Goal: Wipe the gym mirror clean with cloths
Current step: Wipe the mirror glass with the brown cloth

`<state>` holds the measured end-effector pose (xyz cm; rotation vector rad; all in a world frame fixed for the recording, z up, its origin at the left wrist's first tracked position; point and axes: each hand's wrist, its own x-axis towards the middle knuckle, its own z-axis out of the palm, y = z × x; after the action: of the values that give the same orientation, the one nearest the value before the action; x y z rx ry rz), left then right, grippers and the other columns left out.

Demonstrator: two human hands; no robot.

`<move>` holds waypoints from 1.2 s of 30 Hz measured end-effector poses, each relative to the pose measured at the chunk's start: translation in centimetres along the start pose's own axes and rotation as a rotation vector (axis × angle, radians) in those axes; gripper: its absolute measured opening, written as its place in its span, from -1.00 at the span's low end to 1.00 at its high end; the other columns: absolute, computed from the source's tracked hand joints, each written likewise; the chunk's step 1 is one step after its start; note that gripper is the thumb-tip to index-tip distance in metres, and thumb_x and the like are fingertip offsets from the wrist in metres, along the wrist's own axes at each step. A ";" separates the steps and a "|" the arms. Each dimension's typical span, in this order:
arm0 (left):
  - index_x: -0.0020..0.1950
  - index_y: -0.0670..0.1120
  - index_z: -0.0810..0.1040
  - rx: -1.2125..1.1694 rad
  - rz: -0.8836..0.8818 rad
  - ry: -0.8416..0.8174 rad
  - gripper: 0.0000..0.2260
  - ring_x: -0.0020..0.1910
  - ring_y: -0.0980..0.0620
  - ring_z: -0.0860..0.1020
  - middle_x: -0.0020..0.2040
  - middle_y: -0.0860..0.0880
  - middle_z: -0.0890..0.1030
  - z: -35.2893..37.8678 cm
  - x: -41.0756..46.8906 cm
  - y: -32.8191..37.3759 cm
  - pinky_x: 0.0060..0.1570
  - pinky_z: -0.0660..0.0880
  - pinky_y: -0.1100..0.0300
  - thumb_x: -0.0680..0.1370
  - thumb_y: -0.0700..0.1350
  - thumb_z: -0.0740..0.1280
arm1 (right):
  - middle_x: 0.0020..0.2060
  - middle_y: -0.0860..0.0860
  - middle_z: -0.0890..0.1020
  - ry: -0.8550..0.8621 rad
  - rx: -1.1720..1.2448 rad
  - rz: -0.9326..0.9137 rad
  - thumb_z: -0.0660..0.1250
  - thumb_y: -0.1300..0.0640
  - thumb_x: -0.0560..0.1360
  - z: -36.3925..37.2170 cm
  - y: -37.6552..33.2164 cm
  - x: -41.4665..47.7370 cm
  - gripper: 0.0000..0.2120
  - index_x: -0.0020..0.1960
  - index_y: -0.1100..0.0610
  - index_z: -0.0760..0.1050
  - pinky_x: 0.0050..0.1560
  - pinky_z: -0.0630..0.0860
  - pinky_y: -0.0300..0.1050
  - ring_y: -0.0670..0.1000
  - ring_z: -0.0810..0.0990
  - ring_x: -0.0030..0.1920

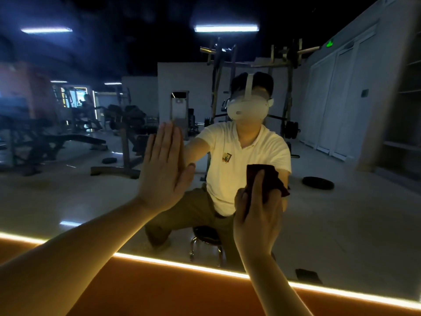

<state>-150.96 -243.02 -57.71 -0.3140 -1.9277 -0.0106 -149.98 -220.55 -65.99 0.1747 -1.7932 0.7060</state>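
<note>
A floor-to-ceiling gym mirror fills the view from the head camera, reflecting a dim training hall with weight benches at left, a squat rack at centre and pale wall panels at right. Below the glass runs an orange wall band, and a glowing light strip lines the mirror's lower edge. In the reflection, a person in a white polo shirt and a head-mounted camera sits on a small round stool, both arms reaching forward to the glass. The left hand lies flat against the mirror, fingers straight and close together, thumb angled out to the side. The right hand, lower and to the right, grips a dark red cloth, thumb pointing up across it and fingers curled round its near edge; the cloth is held against the glass at chest height in the reflection. A black weight plate lies on the reflected floor beyond the cloth.
</note>
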 end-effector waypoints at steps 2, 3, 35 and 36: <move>0.68 -0.23 -0.01 -0.061 0.064 -0.026 -0.35 0.69 -0.14 -0.08 0.69 -0.21 -0.04 -1.1 -0.2 -0.9 0.63 -0.03 -0.20 0.71 0.11 0.06 | 0.15 0.20 0.38 0.011 -0.026 -0.069 0.27 0.06 0.64 1.6 -2.4 -0.1 -0.42 0.60 0.16 0.21 -0.13 0.61 0.12 0.17 0.48 0.04; 0.68 -0.22 0.01 -0.079 0.112 -0.036 -0.38 0.69 -0.14 -0.05 0.69 -0.21 -0.01 -1.7 -0.4 -1.5 0.63 0.00 -0.22 0.72 0.09 0.04 | 0.14 0.19 0.37 0.011 -0.028 -0.096 0.29 0.07 0.63 2.4 -3.7 -0.2 -0.42 0.59 0.15 0.21 -0.11 0.61 0.11 0.16 0.46 0.05; 0.67 -0.28 -0.01 0.038 0.018 0.232 -0.31 0.68 -0.19 -0.05 0.68 -0.28 0.00 -5.3 9.1 -20.3 0.63 -0.06 -0.18 0.71 0.17 -0.01 | 0.13 0.21 0.51 0.337 -0.259 -0.218 0.20 0.01 0.64 9.0 -25.2 20.6 -0.51 0.54 0.14 0.35 0.06 0.51 0.03 0.12 0.53 0.01; 0.67 -0.28 -0.01 0.046 0.012 0.232 -0.31 0.68 -0.19 -0.05 0.68 -0.28 -0.01 -5.3 9.1 -20.2 0.63 -0.07 -0.18 0.71 0.17 -0.02 | 0.10 0.20 0.51 0.308 -0.241 -0.274 0.25 0.03 0.63 10.0 -25.6 18.5 -0.51 0.53 0.15 0.36 0.04 0.50 0.01 0.11 0.52 0.00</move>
<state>-153.71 -261.42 -44.57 -0.2813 -1.6931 0.0050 -152.98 -242.48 -41.32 0.1374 -1.5062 0.2995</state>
